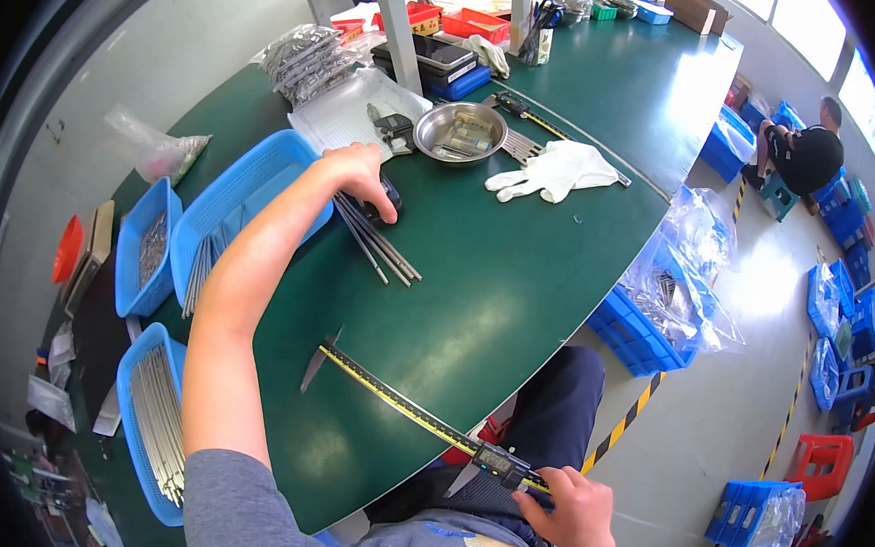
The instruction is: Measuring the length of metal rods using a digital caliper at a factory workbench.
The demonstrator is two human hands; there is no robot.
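Observation:
My right hand (568, 507) is wrapped round the body end of a long digital caliper (419, 413). Its beam reaches out over the green table edge, and the jaws at its far end are over the tabletop. My left hand (358, 173) is stretched far forward, its fingers curled at a small black object (391, 198) that they partly cover. What that object is, I cannot make out. Right beside this hand several thin grey metal rods (379, 245) lie loosely side by side, their upper ends near the palm.
Blue baskets (153, 331) with rods and small parts stand along the left. Beyond my left hand are a steel bowl (460, 135), a white glove (556, 172), another caliper (537, 116) and a scale (431, 60). A blue crate (645, 326) stands right of the table; a person (806, 151) sits farther off.

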